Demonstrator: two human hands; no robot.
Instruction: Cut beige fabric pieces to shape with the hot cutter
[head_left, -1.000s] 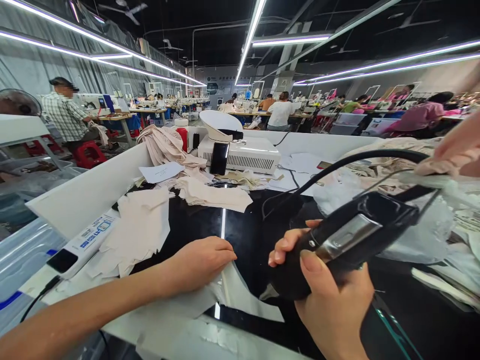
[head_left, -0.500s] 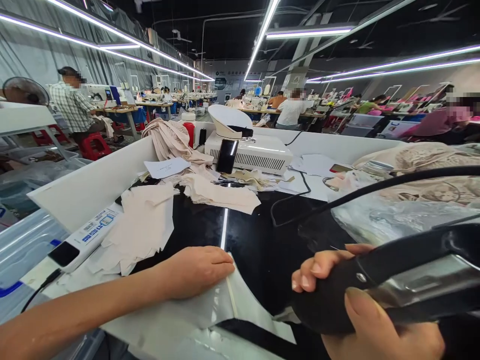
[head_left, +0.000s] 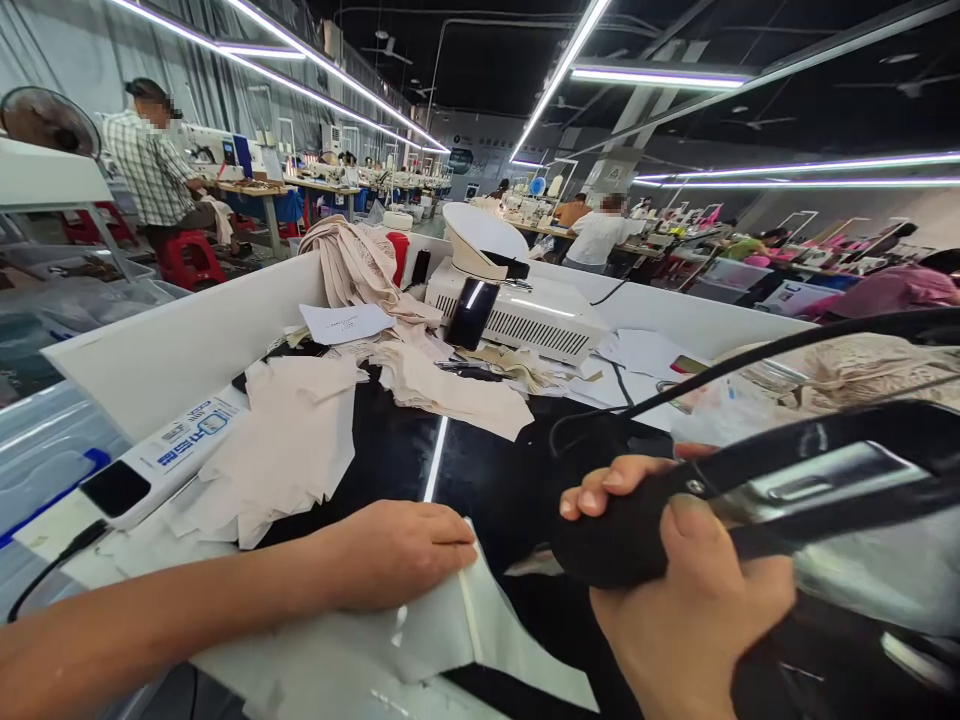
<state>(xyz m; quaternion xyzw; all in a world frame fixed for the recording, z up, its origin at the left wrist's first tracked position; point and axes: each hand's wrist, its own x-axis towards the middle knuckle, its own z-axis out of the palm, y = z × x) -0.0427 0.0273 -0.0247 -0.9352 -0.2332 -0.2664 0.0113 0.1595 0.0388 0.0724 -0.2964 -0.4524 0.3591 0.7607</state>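
My right hand [head_left: 690,610] is wrapped round the front of a black handheld iron-like tool [head_left: 787,490], held tilted just above the black glossy work surface [head_left: 487,470]. A black cable [head_left: 750,365] arcs from the tool to the right. My left hand [head_left: 397,555] lies flat, fingers together, pressing a pale fabric piece [head_left: 450,630] at the table's near edge. The tool's front end hovers just right of that piece.
A stack of beige fabric pieces [head_left: 285,440] lies to the left, beside a white device with blue print [head_left: 157,460]. A white machine [head_left: 525,310] with a phone leaning on it stands at the back. Clear plastic bags [head_left: 750,410] lie right. People work at distant tables.
The view has shifted down and left. My right hand drew the tool nearer and lower over the surface. My left hand stayed on the fabric piece.
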